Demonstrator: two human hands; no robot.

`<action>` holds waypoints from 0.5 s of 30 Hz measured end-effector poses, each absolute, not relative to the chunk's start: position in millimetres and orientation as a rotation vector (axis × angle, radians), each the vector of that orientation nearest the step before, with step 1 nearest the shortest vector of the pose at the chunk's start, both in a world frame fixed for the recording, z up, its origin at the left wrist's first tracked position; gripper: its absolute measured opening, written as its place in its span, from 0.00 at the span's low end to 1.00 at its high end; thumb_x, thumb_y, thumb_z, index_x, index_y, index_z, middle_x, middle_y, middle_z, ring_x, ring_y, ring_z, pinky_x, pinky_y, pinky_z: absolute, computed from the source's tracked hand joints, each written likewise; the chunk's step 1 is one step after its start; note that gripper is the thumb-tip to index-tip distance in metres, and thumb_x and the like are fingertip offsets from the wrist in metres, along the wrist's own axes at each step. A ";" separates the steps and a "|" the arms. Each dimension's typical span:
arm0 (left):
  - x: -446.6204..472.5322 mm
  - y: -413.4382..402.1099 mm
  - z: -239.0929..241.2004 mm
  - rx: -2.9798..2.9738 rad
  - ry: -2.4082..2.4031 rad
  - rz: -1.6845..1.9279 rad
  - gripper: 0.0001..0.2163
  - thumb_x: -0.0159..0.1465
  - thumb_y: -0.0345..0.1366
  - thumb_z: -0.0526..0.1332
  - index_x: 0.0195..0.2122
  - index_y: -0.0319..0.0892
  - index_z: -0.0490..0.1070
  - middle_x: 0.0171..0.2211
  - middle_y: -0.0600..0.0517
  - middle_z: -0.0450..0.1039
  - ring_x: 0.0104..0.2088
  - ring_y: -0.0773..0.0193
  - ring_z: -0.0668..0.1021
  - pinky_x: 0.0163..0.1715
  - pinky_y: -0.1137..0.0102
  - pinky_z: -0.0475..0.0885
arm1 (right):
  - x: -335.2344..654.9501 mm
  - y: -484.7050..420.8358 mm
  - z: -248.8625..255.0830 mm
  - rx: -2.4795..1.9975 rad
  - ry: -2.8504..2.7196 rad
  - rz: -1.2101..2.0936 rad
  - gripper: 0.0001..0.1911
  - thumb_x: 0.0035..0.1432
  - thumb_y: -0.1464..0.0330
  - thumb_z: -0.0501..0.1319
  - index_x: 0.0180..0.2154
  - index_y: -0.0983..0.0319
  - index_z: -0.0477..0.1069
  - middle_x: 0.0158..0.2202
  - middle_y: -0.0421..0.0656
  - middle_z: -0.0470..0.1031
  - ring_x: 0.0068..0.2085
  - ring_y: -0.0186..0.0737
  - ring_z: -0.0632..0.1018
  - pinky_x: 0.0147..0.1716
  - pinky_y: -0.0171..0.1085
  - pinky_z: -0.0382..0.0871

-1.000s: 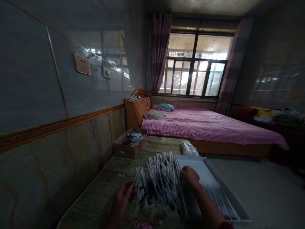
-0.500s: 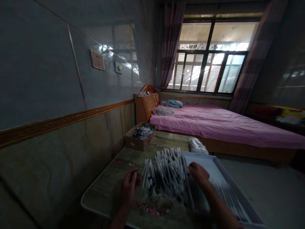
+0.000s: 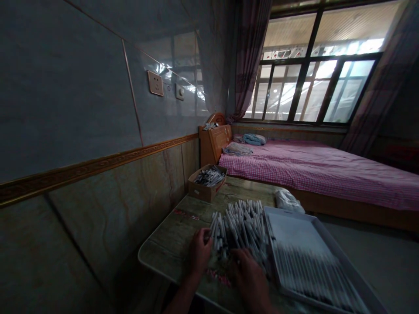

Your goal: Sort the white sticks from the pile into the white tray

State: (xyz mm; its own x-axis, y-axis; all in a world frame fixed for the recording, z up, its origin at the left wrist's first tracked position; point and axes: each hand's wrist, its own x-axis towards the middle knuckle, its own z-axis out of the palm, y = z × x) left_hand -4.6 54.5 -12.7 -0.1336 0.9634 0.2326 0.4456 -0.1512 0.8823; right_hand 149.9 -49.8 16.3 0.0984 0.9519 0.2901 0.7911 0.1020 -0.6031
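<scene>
A heap of slim white pens with dark ends lies on the table. My left hand is at the heap's left edge, fingers curled in; what they hold, if anything, I cannot make out. At the heap's near side, my right hand is bent over the pen ends with its fingers drawn together. Its fingertips are dim, so their contents cannot be told. Right of the heap, a shallow white tray holds a row of similar pens laid side by side, blurred.
A cardboard box full of dark and white pen-like sticks stands at the table's back left. A white plastic bag lies behind the tray. The table has a rounded left corner by the wall. Beyond is a bed with a pink checked cover.
My right hand has moved left, from over the tray to the near side of the heap. My left hand stays by the heap's left edge. The whole view has shifted.
</scene>
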 end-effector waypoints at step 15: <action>-1.4 88.1 20.6 1.892 1.956 0.547 0.12 0.63 0.32 0.60 0.48 0.37 0.71 0.54 0.37 0.72 0.54 0.52 0.74 0.51 0.67 0.65 | 129.6 -42.7 -10.2 -2.026 -1.668 0.107 0.21 0.62 0.77 0.52 0.52 0.57 0.71 0.47 0.44 0.77 0.40 0.36 0.80 0.33 0.29 0.67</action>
State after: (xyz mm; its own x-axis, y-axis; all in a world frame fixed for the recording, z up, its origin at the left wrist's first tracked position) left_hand -1.4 88.1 20.6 -0.0354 0.9993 0.0082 0.8585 0.0262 0.5122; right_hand 129.6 -42.7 -10.2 0.2429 0.9362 0.2541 0.8962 -0.1163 -0.4281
